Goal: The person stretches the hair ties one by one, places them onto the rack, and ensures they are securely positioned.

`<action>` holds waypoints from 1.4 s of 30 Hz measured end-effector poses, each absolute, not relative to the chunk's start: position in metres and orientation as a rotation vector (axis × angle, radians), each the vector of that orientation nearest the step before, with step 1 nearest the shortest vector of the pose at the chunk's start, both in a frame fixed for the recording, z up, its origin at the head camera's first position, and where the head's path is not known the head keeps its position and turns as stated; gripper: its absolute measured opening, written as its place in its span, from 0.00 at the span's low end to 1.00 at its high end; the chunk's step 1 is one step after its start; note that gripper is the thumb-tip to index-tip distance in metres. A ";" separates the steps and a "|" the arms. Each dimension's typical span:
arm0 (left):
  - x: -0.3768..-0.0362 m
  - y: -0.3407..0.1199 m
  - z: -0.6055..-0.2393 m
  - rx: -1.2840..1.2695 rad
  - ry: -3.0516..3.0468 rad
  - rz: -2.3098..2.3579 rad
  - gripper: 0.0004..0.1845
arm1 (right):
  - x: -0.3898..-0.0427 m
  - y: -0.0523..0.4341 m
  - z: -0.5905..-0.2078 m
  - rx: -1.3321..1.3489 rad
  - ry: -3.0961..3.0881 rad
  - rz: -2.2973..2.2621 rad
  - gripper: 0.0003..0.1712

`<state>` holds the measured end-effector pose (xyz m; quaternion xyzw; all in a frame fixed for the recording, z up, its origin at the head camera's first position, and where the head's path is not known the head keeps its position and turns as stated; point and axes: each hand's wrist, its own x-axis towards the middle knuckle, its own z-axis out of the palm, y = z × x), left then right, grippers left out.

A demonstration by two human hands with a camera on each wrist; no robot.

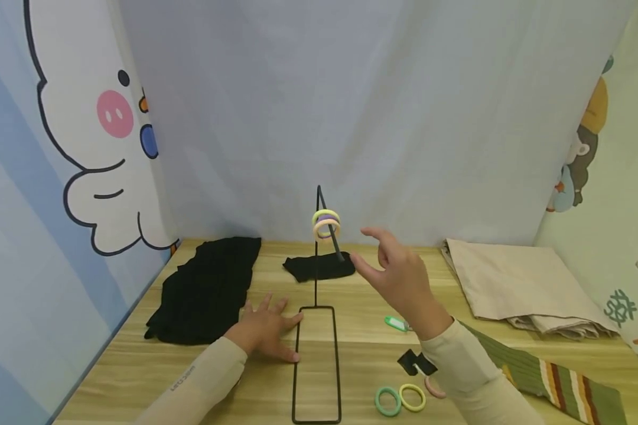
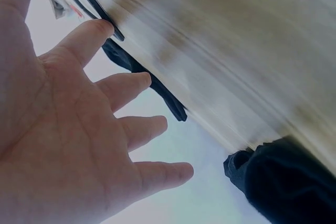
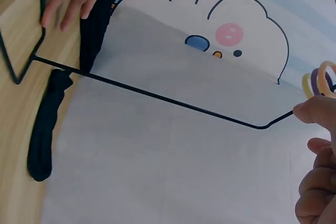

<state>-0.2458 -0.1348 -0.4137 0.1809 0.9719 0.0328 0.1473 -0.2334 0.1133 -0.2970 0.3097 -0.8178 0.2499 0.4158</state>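
Note:
A black wire stand [image 1: 316, 289] rises from a rectangular base on the wooden table [image 1: 351, 307]. Yellow, purple and peach hair rings [image 1: 326, 225] hang on its slanted top arm. My left hand [image 1: 266, 333] lies flat on the table, fingers spread, with its fingertips touching the base's left edge. In the left wrist view the left hand [image 2: 79, 119] shows an open palm, index tip on the wire. My right hand [image 1: 399, 277] is raised beside the arm's lower end, fingers relaxed and holding nothing. In the right wrist view a fingertip [image 3: 307, 111] touches the stand's wire [image 3: 157, 95] near the rings [image 3: 319, 78].
A black garment [image 1: 207, 289] lies at the left and a small black cloth [image 1: 319, 267] behind the stand. Folded beige fabric [image 1: 516, 283] and a striped green cloth [image 1: 553, 372] are at the right. A green tag [image 1: 396, 323], green ring [image 1: 388, 400], yellow ring [image 1: 412, 396] and black clip [image 1: 412, 360] lie near my right forearm.

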 end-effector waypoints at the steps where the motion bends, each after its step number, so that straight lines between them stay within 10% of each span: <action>1: -0.246 -0.135 -0.415 0.521 2.792 0.097 0.48 | -0.234 0.116 -0.303 0.760 -2.085 0.627 0.23; 23: -0.239 -0.134 -0.405 0.527 2.802 0.079 0.47 | -0.214 0.207 -0.382 0.521 -2.920 0.663 0.15; 42: -0.244 -0.136 -0.412 0.520 2.787 0.091 0.47 | -0.188 0.262 -0.408 0.874 -3.192 0.759 0.22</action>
